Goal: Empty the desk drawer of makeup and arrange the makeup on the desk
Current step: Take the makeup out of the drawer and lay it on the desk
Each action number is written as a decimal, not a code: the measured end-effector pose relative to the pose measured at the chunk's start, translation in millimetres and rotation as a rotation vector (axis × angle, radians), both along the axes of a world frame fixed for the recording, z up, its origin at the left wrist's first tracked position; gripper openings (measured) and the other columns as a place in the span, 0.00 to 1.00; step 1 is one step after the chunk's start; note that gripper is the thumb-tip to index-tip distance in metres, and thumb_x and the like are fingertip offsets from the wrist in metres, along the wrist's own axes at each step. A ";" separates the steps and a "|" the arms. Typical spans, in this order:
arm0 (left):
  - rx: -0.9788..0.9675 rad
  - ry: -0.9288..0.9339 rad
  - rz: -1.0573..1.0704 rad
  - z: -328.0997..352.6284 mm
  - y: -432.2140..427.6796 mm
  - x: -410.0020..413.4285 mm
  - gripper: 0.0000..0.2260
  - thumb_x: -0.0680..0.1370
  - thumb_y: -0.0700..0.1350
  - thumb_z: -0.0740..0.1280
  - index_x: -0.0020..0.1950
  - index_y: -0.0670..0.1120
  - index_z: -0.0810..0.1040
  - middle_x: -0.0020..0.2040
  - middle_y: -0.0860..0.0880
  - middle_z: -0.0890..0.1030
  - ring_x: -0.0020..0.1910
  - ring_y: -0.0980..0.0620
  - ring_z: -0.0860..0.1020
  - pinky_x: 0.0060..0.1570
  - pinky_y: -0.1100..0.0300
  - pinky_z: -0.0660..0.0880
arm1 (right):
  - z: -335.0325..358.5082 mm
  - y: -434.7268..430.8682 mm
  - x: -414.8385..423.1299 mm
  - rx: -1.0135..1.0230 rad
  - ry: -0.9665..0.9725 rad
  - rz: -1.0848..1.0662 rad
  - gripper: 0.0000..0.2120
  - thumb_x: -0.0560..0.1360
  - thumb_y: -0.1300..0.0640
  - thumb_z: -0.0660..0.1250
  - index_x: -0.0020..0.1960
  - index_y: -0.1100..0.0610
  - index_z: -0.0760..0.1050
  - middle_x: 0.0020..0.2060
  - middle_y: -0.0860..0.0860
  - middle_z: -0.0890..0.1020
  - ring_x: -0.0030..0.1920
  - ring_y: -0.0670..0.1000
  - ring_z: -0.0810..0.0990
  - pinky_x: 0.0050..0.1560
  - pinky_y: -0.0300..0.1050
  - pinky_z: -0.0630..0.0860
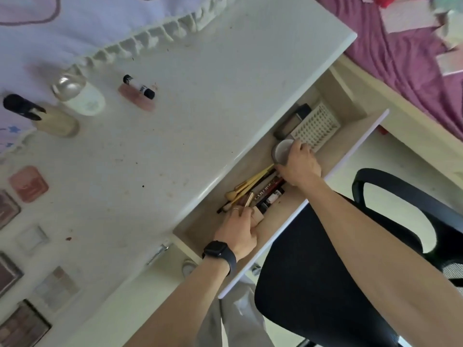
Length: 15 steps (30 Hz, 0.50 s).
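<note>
The open desk drawer (333, 151) runs diagonally under the white desk (200, 96). Inside lie several brushes (250, 184), dark tubes (269, 194), a black compact (292, 120) and a white dotted palette (317, 123). My right hand (299, 164) grips a round white jar (281, 151) in the drawer. My left hand (238, 231), with a black watch on the wrist, has its fingers curled round a beige bottle (258, 217) and a gold tube (248, 199) at the drawer's near end.
On the desk stand a black-capped beige bottle (50, 118), a silver-lidded white jar (80, 93), a pink case with a black-and-white tube (137, 93), a pink compact (28, 184) and several palettes (22, 324). A black chair (325, 271) stands against the drawer front. A purple bed (400, 46) lies right.
</note>
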<state>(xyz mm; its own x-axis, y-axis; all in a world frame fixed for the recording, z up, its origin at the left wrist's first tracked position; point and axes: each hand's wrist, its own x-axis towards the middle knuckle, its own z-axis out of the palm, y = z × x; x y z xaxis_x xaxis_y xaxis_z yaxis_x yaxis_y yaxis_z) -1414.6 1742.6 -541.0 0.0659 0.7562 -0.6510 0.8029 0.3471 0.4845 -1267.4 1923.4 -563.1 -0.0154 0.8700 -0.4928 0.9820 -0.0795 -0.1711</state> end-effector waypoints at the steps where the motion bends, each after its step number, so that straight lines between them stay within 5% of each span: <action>1: -0.008 -0.023 0.023 1.8 3.5 -1.4 0.19 0.80 0.47 0.63 0.71 0.50 0.68 0.66 0.45 0.71 0.66 0.45 0.70 0.63 0.52 0.72 | 0.3 0.5 1.0 0.016 0.010 -0.006 0.38 0.73 0.46 0.74 0.72 0.61 0.59 0.67 0.63 0.70 0.65 0.66 0.74 0.57 0.60 0.76; 4: 0.011 -0.171 0.214 14.2 18.7 -3.3 0.18 0.81 0.50 0.64 0.71 0.51 0.70 0.64 0.51 0.75 0.61 0.59 0.74 0.58 0.65 0.72 | 16.8 -4.4 7.3 0.090 0.068 -0.018 0.35 0.71 0.42 0.74 0.67 0.58 0.62 0.62 0.60 0.74 0.58 0.64 0.78 0.47 0.54 0.75; 7: -0.045 -0.505 0.598 39.3 39.4 1.5 0.19 0.79 0.57 0.67 0.67 0.53 0.73 0.56 0.59 0.79 0.45 0.75 0.76 0.40 0.77 0.72 | 49.9 -26.8 20.2 0.127 0.285 -0.049 0.33 0.67 0.41 0.75 0.62 0.52 0.63 0.58 0.52 0.76 0.51 0.55 0.77 0.44 0.47 0.71; 10: -0.081 -0.670 0.754 58.5 61.1 1.4 0.27 0.72 0.68 0.69 0.65 0.55 0.76 0.53 0.60 0.82 0.51 0.66 0.80 0.49 0.66 0.77 | 86.9 -62.9 31.8 0.101 0.525 -0.031 0.34 0.64 0.40 0.77 0.62 0.48 0.64 0.56 0.46 0.76 0.51 0.48 0.77 0.46 0.43 0.76; 15: 0.021 -0.652 0.690 70.3 66.2 -7.2 0.14 0.72 0.58 0.75 0.54 0.54 0.84 0.46 0.58 0.86 0.46 0.61 0.83 0.43 0.67 0.77 | 112.3 -104.4 39.9 0.043 0.664 0.037 0.34 0.66 0.53 0.81 0.65 0.46 0.67 0.60 0.41 0.77 0.59 0.41 0.77 0.54 0.34 0.77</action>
